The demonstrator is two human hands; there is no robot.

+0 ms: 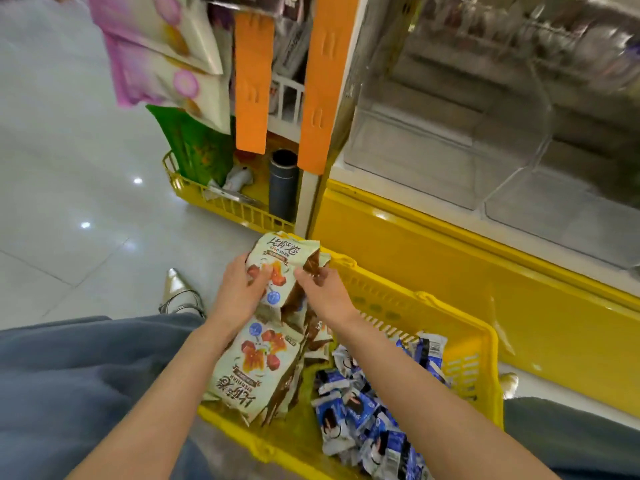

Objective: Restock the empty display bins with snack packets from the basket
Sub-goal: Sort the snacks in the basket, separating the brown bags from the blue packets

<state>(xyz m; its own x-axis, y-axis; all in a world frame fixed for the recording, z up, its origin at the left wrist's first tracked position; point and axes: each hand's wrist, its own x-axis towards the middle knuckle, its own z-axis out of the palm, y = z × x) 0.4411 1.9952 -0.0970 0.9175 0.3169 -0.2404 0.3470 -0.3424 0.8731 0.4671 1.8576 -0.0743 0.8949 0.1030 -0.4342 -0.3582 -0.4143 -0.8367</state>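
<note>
The basket (pixel 408 303) is bright yellow. The large snack packets (pixel 256 362) are pale green with brown edges and orange-red print; the small packets (pixel 360 403) are blue and white.

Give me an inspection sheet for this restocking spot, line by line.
Surface: glossy tiled floor; yellow basket sits before the display.
Job's things: pale packets and blue packets in the basket; clear bins look empty.
Clutter: dark tube in a small yellow rack.
Hands: left hand and right hand both grip a raised packet above the basket.
Cables: nothing seen.
Surroundings: orange strips, hanging bags, yellow cabinet base.
</note>
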